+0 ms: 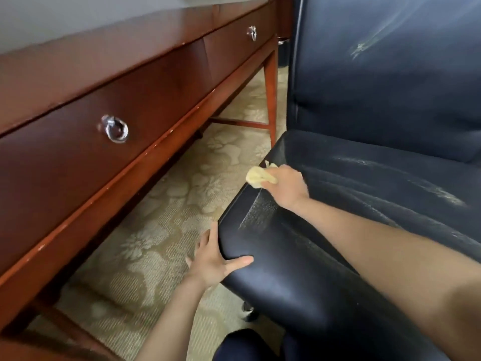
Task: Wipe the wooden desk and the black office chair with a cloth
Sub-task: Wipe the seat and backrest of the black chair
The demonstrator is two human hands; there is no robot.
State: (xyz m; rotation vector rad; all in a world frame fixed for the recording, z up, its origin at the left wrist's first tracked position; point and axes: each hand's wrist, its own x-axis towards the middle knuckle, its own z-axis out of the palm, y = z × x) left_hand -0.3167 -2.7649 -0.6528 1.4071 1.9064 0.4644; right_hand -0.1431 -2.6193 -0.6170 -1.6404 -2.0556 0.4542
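Fingers of the right hand (285, 187) bunch a yellow cloth (260, 177) at the chair seat's (286, 277) far-left edge, while the left hand (213, 259), spread flat, braces its near-left corner beside open carpet (161, 230).

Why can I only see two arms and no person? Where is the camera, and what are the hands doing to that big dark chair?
The camera is worn on the person's head and looks forward and down, so you see only their arms reaching out, much as you see your own.

The right hand grips a crumpled pale yellow cloth and presses it on the side edge of the black padded office chair's seat. The left hand has spread fingers and touches the seat's front corner, probably to steady it. Pale streaks show on the seat and backrest; whether they are dust or wetness I cannot tell.

On the left stands the reddish-brown wooden desk with two drawers, each with a shiny ring handle. Below is beige flower-patterned carpet.
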